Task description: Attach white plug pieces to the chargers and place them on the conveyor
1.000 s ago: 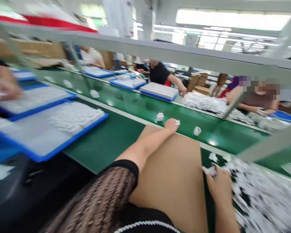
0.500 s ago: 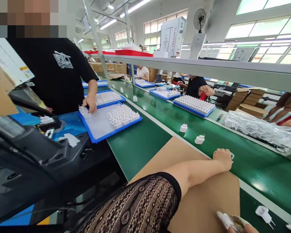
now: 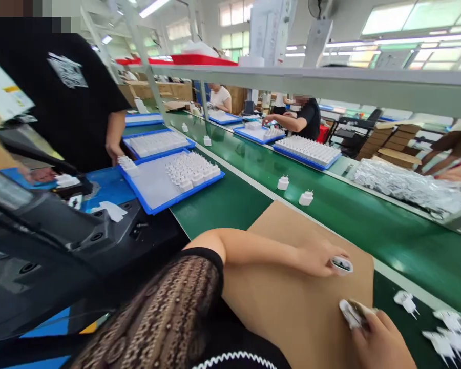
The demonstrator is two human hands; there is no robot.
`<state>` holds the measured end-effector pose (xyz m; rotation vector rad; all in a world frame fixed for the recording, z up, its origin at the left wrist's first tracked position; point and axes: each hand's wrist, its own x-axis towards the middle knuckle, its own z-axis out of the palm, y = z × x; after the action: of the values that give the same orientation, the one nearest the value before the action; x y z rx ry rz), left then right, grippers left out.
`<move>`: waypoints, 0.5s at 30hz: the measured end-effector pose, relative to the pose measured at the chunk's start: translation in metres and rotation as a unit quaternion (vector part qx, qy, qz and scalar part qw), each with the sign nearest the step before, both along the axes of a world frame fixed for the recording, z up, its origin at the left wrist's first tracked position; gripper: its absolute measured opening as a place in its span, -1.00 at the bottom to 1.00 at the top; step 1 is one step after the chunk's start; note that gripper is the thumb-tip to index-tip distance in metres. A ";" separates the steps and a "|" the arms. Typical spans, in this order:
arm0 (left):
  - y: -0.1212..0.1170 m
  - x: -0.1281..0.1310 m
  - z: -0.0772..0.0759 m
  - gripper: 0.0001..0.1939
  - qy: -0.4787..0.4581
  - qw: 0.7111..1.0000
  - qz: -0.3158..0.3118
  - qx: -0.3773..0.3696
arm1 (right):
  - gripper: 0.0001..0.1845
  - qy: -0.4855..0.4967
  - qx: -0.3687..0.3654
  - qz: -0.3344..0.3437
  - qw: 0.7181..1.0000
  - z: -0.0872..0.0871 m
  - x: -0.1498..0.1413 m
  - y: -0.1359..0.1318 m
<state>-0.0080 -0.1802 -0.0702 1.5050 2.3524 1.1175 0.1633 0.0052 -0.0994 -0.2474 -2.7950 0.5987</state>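
Observation:
My left hand (image 3: pixel 318 258) is closed around a white plastic charger housing (image 3: pixel 342 265). Its open end faces me and shows a dark inside. Nearer to me, my right hand (image 3: pixel 382 335) grips a white plug piece (image 3: pixel 351 313) between thumb and fingers; part of it is hidden by the hand. Both hands are above a brown cardboard sheet (image 3: pixel 292 307), a short distance apart. To the right of the right hand lies a white two-pin plug piece (image 3: pixel 406 302), with several more plug pieces (image 3: pixel 451 333) beside it.
Two white chargers (image 3: pixel 306 198) stand on the green conveyor belt (image 3: pixel 249 164) beyond the cardboard. A blue tray (image 3: pixel 149 192) of chargers is at the left, near a co-worker (image 3: pixel 61 97) in black. Clear plastic bags (image 3: pixel 403 187) are piled across the belt. A shelf (image 3: pixel 292 74) spans overhead.
My left hand has come back from the belt to above the cardboard, holding the charger housing. My right hand has risen further into view with the plug piece. The camera view has shifted.

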 end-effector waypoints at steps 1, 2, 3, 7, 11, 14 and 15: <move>-0.015 0.014 -0.002 -0.56 -0.018 1.000 0.001 0.000 | -0.81 0.014 -0.004 0.004 1.000 0.005 0.002 -0.007; -0.029 0.026 -0.005 -0.63 -0.033 0.999 0.002 0.004 | -0.78 0.014 -0.018 -0.006 1.000 0.009 0.003 -0.014; -0.040 0.037 -0.008 -0.69 -0.044 0.999 0.007 0.013 | -0.74 0.011 -0.047 -0.013 0.999 0.013 0.004 -0.020; -0.064 0.057 -0.024 -0.67 -0.109 0.990 0.033 0.077 | -0.62 0.039 -0.313 -0.056 0.947 0.020 -0.002 -0.034; -0.065 0.057 -0.034 -0.69 -0.171 0.977 0.041 0.122 | -0.55 0.023 -0.528 -0.064 0.847 0.022 -0.005 -0.047; -0.065 0.054 -0.034 -0.79 -0.189 0.973 0.013 0.131 | -0.53 0.012 -0.561 -0.056 0.826 0.028 -0.005 -0.057; -0.066 0.053 -0.034 -0.78 -0.190 0.973 0.009 0.133 | -0.53 0.009 -0.556 -0.051 0.830 0.030 -0.005 -0.060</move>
<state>0.0454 -0.2458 -0.1039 1.2036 2.0222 1.6134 0.1586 -0.0546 -0.0698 -0.5776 -2.0302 2.0944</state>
